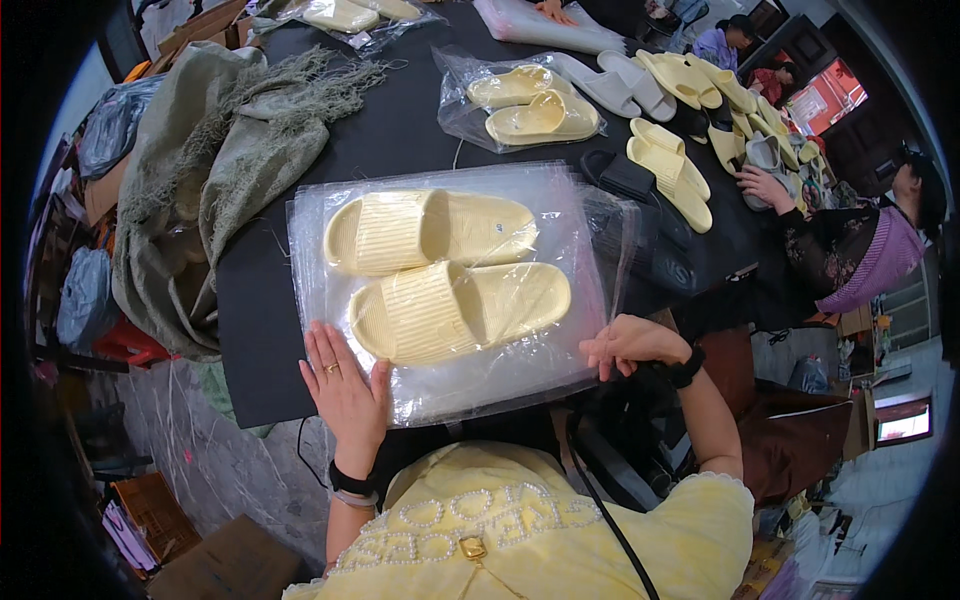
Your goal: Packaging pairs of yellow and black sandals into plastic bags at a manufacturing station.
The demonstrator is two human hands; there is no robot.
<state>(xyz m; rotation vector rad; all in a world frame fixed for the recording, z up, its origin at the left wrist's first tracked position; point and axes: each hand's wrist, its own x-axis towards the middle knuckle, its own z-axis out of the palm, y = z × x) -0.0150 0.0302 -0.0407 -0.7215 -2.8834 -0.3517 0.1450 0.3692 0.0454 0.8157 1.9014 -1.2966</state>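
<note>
A pair of pale yellow ribbed slide slippers (pixel 445 305) lies side by side inside a clear plastic bag (pixel 560 220), on top of a stack of similar bags. My left hand (pixel 345 385) rests open on the bag's near left corner, fingers stretched out beside the nearer slipper's toe end. At the bag's near right corner, my right hand (pixel 635 345) has its fingers curled together on the edge of the plastic. Beyond them sits another bagged pair of yellow slippers (pixel 535 105).
Loose yellow, grey and black slippers (pixel 670 170) spread over the black table (pixel 265 290) at the far right, where a co-worker's hand (pixel 765 187) touches a grey one. A frayed green woven sack (pixel 215 170) drapes over the left side. Another person's hand (pixel 555 10) rests on plastic bags at the back.
</note>
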